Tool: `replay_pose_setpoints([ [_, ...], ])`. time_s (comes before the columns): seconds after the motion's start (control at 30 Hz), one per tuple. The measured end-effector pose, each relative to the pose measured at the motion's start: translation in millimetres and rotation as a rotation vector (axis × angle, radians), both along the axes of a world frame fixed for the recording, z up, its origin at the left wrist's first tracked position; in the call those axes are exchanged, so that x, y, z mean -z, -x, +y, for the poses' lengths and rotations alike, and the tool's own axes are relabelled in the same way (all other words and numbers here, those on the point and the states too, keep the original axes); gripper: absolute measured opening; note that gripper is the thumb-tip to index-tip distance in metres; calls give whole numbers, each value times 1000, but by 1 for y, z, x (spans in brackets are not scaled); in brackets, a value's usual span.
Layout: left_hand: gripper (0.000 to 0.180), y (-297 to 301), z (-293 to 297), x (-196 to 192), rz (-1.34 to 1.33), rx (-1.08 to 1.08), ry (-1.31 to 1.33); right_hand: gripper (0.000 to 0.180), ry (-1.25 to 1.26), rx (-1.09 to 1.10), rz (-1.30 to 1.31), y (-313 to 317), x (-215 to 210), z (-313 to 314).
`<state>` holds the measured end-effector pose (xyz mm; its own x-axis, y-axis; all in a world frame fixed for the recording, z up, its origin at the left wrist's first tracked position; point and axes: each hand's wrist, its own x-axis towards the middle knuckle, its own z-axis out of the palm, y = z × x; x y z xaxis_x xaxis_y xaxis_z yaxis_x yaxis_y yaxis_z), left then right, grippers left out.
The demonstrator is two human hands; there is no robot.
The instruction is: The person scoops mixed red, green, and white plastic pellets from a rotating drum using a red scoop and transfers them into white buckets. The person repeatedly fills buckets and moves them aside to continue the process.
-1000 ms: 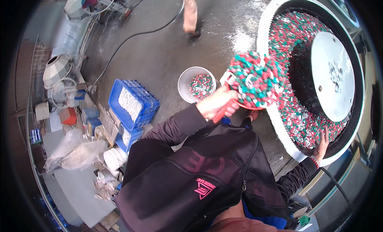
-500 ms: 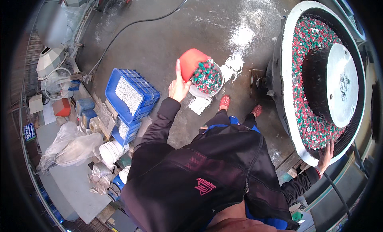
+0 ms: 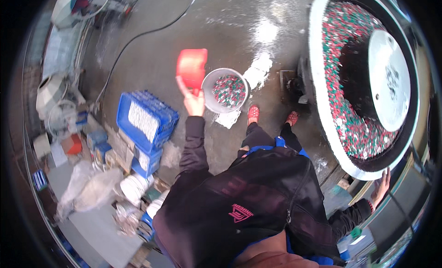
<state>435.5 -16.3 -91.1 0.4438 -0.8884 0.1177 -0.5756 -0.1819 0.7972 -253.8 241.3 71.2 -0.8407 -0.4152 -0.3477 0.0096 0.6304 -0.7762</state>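
My left hand (image 3: 194, 103) is closed on a red plastic scoop (image 3: 191, 66), held just left of a grey round bucket (image 3: 208, 90). No pieces show in the scoop, though its inside is partly hidden. Small red, green and white pieces (image 3: 229, 90) lie inside the bucket, which stands on the wet floor. On my right is a large round machine tub (image 3: 317, 74) with a wide white rim, holding a ring of the same mixed pieces (image 3: 335, 51). My right hand (image 3: 381, 187) rests at the tub's near rim, fingers stretched out, with nothing in it.
Stacked blue crates (image 3: 168, 123) with white granules stand left of my feet. White buckets (image 3: 136, 187), plastic bags (image 3: 99, 187) and a grey tabletop (image 3: 103, 231) lie at the lower left. A dark hose (image 3: 133, 39) crosses the floor. A pale metal disc (image 3: 391, 83) tops the tub's centre.
The scoop was tipped over the bucket with pieces spilling out; it has moved left, clear of the bucket. My right hand has drawn back from inside the tub's edge onto its rim.
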Motion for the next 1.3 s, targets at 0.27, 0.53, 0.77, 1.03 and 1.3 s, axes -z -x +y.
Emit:
replay_pose_setpoints([
  [0.27, 82, 224, -129, -145, -20, 668, 52, 53, 233, -27, -108, 73, 89, -30],
  [0.53, 72, 496, -271, -62, -1301, 998, 302, 53, -123, -156, 124, 198, 272, -91],
  [0.77, 88, 501, -158, 22, -1100, 1092, -437, 39, -485, -234, 433, 180, 379, -92],
  [1.03, 84, 534, 1, 35, -535, 1186, -925, 61, -435, -337, -312, 51, 285, -143],
  [1.3, 4, 546, 39, 4, 608, 750, -1610, 45, -61, -455, -490, 50, 141, -118],
])
